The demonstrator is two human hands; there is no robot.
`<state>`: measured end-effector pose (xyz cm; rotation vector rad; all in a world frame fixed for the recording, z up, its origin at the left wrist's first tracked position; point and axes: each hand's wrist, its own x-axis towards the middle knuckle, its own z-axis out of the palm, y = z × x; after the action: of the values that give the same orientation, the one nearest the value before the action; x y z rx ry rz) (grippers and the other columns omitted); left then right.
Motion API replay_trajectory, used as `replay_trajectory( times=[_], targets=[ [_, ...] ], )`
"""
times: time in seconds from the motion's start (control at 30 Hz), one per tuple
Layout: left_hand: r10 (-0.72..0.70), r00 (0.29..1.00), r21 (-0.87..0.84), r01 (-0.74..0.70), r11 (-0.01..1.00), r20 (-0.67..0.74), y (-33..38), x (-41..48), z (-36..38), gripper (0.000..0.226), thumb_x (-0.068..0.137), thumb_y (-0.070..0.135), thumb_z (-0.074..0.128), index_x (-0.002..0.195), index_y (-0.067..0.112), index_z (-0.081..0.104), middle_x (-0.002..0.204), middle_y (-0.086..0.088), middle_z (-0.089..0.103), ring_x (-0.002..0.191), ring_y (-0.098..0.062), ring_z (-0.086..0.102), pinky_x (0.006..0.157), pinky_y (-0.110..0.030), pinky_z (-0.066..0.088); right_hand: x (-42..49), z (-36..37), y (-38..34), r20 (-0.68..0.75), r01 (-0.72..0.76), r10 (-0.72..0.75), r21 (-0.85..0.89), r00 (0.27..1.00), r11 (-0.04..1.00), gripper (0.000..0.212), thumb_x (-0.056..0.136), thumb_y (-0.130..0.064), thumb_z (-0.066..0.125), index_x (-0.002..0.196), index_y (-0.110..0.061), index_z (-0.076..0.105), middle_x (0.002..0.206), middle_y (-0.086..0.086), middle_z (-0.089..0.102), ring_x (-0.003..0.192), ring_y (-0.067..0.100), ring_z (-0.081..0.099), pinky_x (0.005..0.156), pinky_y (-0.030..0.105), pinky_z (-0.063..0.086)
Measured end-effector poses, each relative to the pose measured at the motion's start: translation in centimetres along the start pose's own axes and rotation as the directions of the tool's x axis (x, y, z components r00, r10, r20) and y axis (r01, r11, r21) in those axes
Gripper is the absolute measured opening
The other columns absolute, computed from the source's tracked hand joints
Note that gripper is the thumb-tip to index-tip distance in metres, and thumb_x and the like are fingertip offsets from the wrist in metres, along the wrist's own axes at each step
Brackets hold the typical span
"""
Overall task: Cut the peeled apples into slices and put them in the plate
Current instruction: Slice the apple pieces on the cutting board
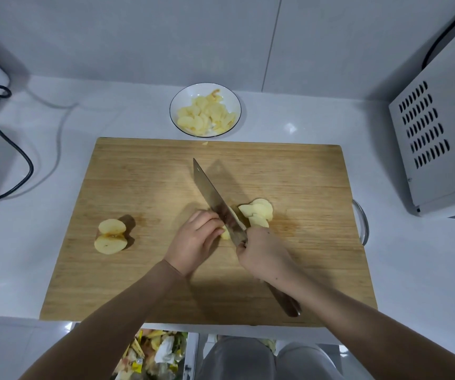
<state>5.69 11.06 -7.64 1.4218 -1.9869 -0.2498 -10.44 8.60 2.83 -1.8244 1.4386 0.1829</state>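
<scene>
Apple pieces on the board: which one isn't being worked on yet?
The apple half at the left of the board, lying alone. The other apple piece is held by the left hand under the knife, cut slices fanned beside it.

The left hand (196,239) and knife (215,198) are covering most of the apple piece (225,233), so its shape is not showing. The right hand (262,250) is hiding much of the knife's handle. Frame edges are cutting off the appliance (434,138), cable (7,160) and bin (160,352).
</scene>
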Motion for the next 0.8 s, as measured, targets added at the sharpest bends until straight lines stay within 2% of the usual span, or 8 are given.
replay_trajectory(
  times=[0.17,0.23,0.3,0.37,0.53,0.8],
  targets=[
    [-0.008,1.000,-0.002,0.008,1.000,0.002,-0.1,0.0,-0.1,0.014,0.090,0.013,0.056,0.092,0.002,0.065,0.094,-0.010,0.061,0.088,-0.020,0.052,0.080,-0.026,0.044,0.1,0.4,0.6,-0.024,-0.016,0.019,0.104,1.000,0.994,0.013,0.094,-0.019,0.047,0.084,-0.015,0.054,0.068,-0.002,0.053,0.054,0.009,0.052,0.046,0.018,0.041],
    [-0.009,1.000,-0.003,0.009,1.000,0.004,-0.1,0.0,-0.1,0.015,0.090,0.014,0.056,0.092,0.002,0.065,0.093,-0.010,0.061,0.088,-0.019,0.052,0.081,-0.024,0.043,-0.6,0.1,0.9,-0.043,-0.010,0.015,0.130,0.999,0.991,0.012,0.094,-0.019,0.047,0.089,-0.014,0.057,0.071,-0.001,0.056,0.057,0.010,0.055,0.049,0.021,0.046],
    [-0.019,1.000,0.002,0.019,1.000,0.007,-0.1,0.0,-0.1,0.016,0.090,0.015,0.056,0.090,0.002,0.065,0.092,-0.010,0.062,0.088,-0.018,0.052,0.082,-0.024,0.043,-1.3,-0.4,1.0,-0.045,0.004,0.002,0.122,0.999,0.993,0.012,0.094,-0.018,0.047,0.089,-0.014,0.057,0.072,0.000,0.057,0.058,0.012,0.057,0.051,0.023,0.049],
    [-0.033,0.999,0.002,0.033,0.999,0.004,-0.1,-0.1,0.0,0.017,0.089,0.016,0.055,0.089,0.001,0.065,0.092,-0.010,0.062,0.089,-0.018,0.052,0.081,-0.025,0.044,-1.7,-0.7,0.9,-0.037,0.019,-0.015,0.108,0.999,0.994,0.012,0.093,-0.018,0.047,0.085,-0.015,0.054,0.070,-0.001,0.055,0.055,0.010,0.055,0.048,0.020,0.046],
    [-0.021,1.000,-0.007,0.021,1.000,0.001,-0.2,0.0,0.0,0.016,0.089,0.015,0.056,0.090,0.001,0.064,0.093,-0.010,0.062,0.088,-0.020,0.052,0.081,-0.026,0.045,-1.6,-0.6,0.6,-0.026,0.021,-0.020,0.048,0.999,0.999,0.024,0.093,-0.017,0.046,0.069,-0.020,0.044,0.066,-0.002,0.051,0.051,0.009,0.050,0.045,0.020,0.044],
    [-0.021,1.000,0.001,0.021,1.000,0.008,-0.3,-0.2,0.1,0.015,0.089,0.013,0.057,0.091,0.001,0.065,0.093,-0.011,0.062,0.087,-0.020,0.053,0.080,-0.026,0.045,-0.4,0.2,0.2,-0.014,0.010,-0.010,0.001,1.000,1.000,0.017,0.094,-0.019,0.045,0.078,-0.016,0.048,0.067,-0.001,0.052,0.054,0.011,0.054,0.051,0.022,0.049]
  ],
)
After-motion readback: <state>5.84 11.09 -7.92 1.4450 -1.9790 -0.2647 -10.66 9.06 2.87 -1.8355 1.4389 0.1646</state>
